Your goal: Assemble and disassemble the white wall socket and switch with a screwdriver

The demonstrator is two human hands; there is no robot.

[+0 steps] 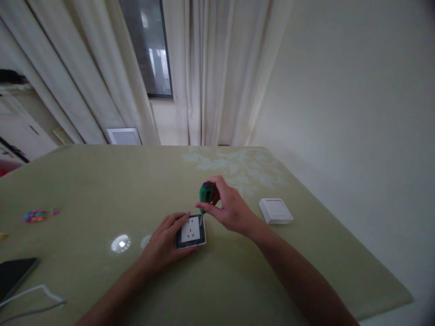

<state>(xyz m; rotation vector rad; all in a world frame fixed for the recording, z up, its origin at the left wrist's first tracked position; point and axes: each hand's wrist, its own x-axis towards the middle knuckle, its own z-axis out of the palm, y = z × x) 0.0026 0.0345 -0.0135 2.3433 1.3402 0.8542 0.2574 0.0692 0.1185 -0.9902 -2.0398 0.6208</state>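
A wall socket (190, 231) with a white face and dark frame lies on the table near the middle of the view. My left hand (167, 237) grips it from the left, thumb along its near edge and fingers over its far edge. In my right hand (227, 204) is a screwdriver (205, 192) with a green and black handle, held upright between thumb and fingers. Its shaft points down at the right side of the socket's frame; I cannot make out exactly what the tip touches.
A white square switch box (275, 211) sits to the right on the green table (234, 280). At the left are small colourful pieces (36, 215), a dark flat device (16, 273) and a white cable (32, 290). The wall borders the table's right side; curtains (224, 72) hang behind.
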